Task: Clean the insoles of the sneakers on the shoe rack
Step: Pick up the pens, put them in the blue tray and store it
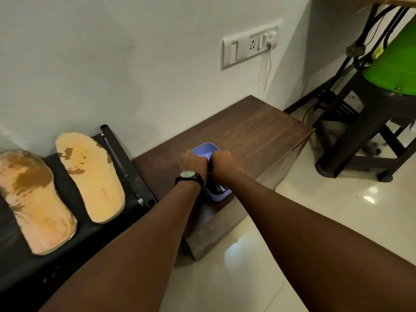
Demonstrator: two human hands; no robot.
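Two worn orange insoles lie side by side on the black shoe rack (132,170): the left insole (29,199) has large brown stains, the right insole (90,176) smaller ones. To the right, a small blue plastic tub (203,147) stands on a dark wooden cabinet (252,131). Both my hands are over the tub, fists close together. My left hand (194,164), with a wristwatch, and my right hand (222,162) grip a dark cloth-like thing (216,188) that hangs down into the tub. Most of it is hidden by my fists.
A white wall with a switch and socket panel (249,46) and a plugged-in cable rises behind the cabinet. At the right stands a dark stool (360,136) carrying a green bucket (394,68), beside black table legs. A glossy tiled floor (337,210) lies in front.
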